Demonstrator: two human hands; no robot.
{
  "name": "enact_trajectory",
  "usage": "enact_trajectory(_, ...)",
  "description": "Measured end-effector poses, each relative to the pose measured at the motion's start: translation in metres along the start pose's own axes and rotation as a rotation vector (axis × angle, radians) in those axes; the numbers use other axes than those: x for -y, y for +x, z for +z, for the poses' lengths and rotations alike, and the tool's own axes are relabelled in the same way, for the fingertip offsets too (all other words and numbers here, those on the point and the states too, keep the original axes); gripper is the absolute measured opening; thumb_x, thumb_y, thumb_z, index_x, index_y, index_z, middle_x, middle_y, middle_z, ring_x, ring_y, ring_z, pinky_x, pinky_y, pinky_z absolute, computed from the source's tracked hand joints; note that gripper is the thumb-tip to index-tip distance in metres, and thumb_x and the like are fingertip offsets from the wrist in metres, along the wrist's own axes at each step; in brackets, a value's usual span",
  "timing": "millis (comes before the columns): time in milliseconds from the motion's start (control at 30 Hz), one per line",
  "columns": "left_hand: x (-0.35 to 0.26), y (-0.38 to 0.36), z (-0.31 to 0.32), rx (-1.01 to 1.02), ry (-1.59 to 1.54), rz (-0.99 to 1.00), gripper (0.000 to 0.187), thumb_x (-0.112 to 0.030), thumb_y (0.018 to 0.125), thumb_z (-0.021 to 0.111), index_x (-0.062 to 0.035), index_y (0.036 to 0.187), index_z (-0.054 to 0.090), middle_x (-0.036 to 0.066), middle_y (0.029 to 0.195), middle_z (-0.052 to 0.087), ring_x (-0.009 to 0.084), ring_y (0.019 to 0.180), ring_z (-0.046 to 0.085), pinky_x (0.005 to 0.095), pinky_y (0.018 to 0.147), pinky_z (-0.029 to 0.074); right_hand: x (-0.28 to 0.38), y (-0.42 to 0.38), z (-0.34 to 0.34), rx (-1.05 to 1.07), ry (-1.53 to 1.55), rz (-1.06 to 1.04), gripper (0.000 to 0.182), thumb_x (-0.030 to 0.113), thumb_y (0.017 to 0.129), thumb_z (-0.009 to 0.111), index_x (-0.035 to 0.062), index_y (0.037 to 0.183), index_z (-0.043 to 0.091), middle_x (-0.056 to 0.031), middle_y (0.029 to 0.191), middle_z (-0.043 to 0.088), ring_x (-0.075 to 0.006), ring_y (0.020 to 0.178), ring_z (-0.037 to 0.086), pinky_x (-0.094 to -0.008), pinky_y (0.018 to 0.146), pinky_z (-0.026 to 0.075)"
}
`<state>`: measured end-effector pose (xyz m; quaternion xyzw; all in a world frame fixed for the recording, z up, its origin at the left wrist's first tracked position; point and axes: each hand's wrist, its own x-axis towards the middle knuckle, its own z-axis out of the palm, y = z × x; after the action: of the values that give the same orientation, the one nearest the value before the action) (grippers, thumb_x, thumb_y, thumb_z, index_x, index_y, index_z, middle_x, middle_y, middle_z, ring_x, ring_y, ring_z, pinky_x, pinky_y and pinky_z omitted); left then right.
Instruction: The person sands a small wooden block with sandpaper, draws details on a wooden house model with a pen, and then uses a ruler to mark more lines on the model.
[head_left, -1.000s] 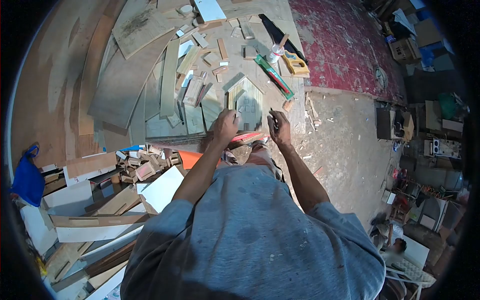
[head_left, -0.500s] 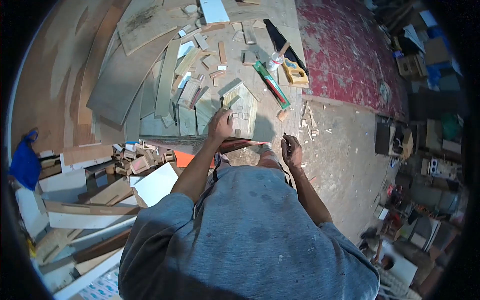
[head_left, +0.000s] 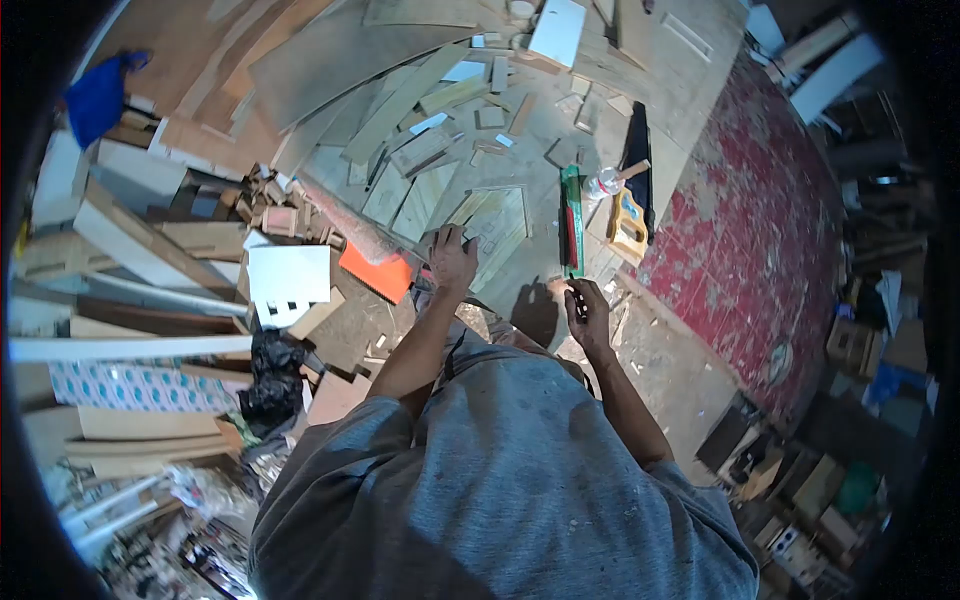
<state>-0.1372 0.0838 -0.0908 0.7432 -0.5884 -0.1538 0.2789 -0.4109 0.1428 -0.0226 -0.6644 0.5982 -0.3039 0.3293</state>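
A pale, house-shaped wooden panel lies on the workbench near its front edge, with small rectangles marked on it. My left hand rests palm down on its lower left corner, fingers apart. Right of the panel, my right hand hangs over the bench edge with its fingers curled together. Whatever is between those fingers is too dark and small to name. A small wood offcut is just beyond these fingertips. Farther in lie a green-and-red long packet and a handsaw with a yellow handle.
Next to the saw stands a clear jar with a stick in it. Loose boards and small offcuts cover the bench's left and back. Stacked scrap wood and an orange sheet are at left. Red flooring stretches to the right.
The view has turned, so the bench appears rotated clockwise. My left hand stays at the panel, its fingers now more spread. My right hand has come closer to the offcut and packet.
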Motion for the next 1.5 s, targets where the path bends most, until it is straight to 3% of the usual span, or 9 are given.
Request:
enact_trajectory(167,-0.006,-0.005,0.007,-0.113,-0.073,-0.114,0.033,-0.018,0.075,0.080,-0.0061,0.102,0.067,0.014,0.107,0.065,0.0378,0.104,0.059,0.0462,0.089,0.047,-0.020,0.014,-0.023,0.090,-0.033,-0.097,0.016,0.006,0.093,0.060,0.0001,0.108,0.064,-0.0176,0.099,0.065,-0.0296,0.082,0.068,-0.0353,0.072,0.053)
enact_trajectory(367,0.004,-0.007,0.020,-0.164,-0.134,-0.122,0.034,-0.020,0.073,0.082,-0.0050,0.101,0.068,0.014,0.107,0.068,0.0362,0.106,0.060,0.0447,0.091,0.048,-0.014,0.046,-0.006,0.206,0.204,-0.054,0.025,0.014,0.097,0.059,-0.0004,0.116,0.063,-0.0193,0.100,0.068,-0.0254,0.084,0.069,-0.0345,0.070,0.053)
enact_trajectory(500,-0.004,-0.008,0.011,-0.169,-0.138,-0.153,0.035,-0.019,0.074,0.081,-0.0047,0.103,0.069,0.015,0.109,0.068,0.0358,0.107,0.061,0.0444,0.094,0.048,-0.006,0.072,0.012,0.301,0.176,-0.007,0.024,0.018,0.095,0.062,0.0009,0.112,0.063,-0.0161,0.092,0.069,-0.0206,0.081,0.069,-0.0328,0.070,0.053)
enact_trajectory(633,-0.004,-0.009,0.009,-0.159,-0.152,-0.134,0.033,-0.016,0.075,0.078,-0.0043,0.104,0.069,0.015,0.110,0.068,0.0352,0.108,0.061,0.0440,0.095,0.048,0.000,0.083,0.026,0.314,0.236,-0.095,0.022,0.018,0.094,0.064,0.0031,0.110,0.063,-0.0096,0.077,0.064,-0.0145,0.068,0.059,-0.0295,0.064,0.049)
enact_trajectory(933,0.006,-0.014,0.012,-0.178,-0.157,-0.149,0.031,-0.013,0.075,0.076,-0.0037,0.103,0.069,0.015,0.109,0.068,0.0346,0.107,0.061,0.0428,0.094,0.049,-0.003,0.102,0.060,0.334,0.356,-0.055,0.020,0.013,0.091,0.068,0.0023,0.106,0.062,-0.0011,0.074,0.060,-0.0062,0.067,0.051,-0.0248,0.061,0.044)
enact_trajectory(1167,-0.004,-0.018,0.001,-0.175,-0.194,-0.243,0.030,-0.011,0.075,0.077,-0.0020,0.102,0.068,0.016,0.110,0.067,0.0362,0.108,0.059,0.0437,0.096,0.047,0.001,0.112,0.100,0.351,0.429,-0.066,0.017,0.009,0.091,0.067,0.0013,0.104,0.062,-0.0023,0.078,0.062,-0.0068,0.069,0.053,-0.0249,0.065,0.046)
enact_trajectory(1233,0.009,-0.024,0.007,-0.207,-0.169,-0.209,0.029,-0.012,0.075,0.077,-0.0029,0.102,0.068,0.015,0.108,0.067,0.0358,0.106,0.061,0.0434,0.094,0.048,-0.001,0.110,0.100,0.363,0.564,0.005,0.017,0.012,0.095,0.065,-0.0014,0.104,0.061,-0.0026,0.090,0.065,-0.0083,0.083,0.060,-0.0239,0.075,0.049)
enact_trajectory(1333,0.015,-0.027,0.009,-0.249,-0.123,-0.168,0.029,-0.013,0.076,0.077,-0.0036,0.101,0.068,0.014,0.107,0.068,0.0356,0.103,0.062,0.0436,0.091,0.050,-0.002,0.103,0.089,0.314,0.610,0.029,0.021,0.016,0.098,0.062,-0.0021,0.109,0.061,-0.0059,0.093,0.066,-0.0116,0.087,0.062,-0.0269,0.079,0.050)
enact_trajectory(1500,0.006,-0.020,0.005,-0.246,-0.084,-0.122,0.029,-0.013,0.076,0.077,-0.0029,0.102,0.068,0.015,0.106,0.068,0.0356,0.102,0.062,0.0443,0.089,0.050,-0.007,0.085,0.053,0.283,0.401,-0.015,0.024,0.016,0.099,0.058,-0.0012,0.115,0.063,-0.0094,0.093,0.068,-0.0130,0.085,0.063,-0.0276,0.079,0.050)
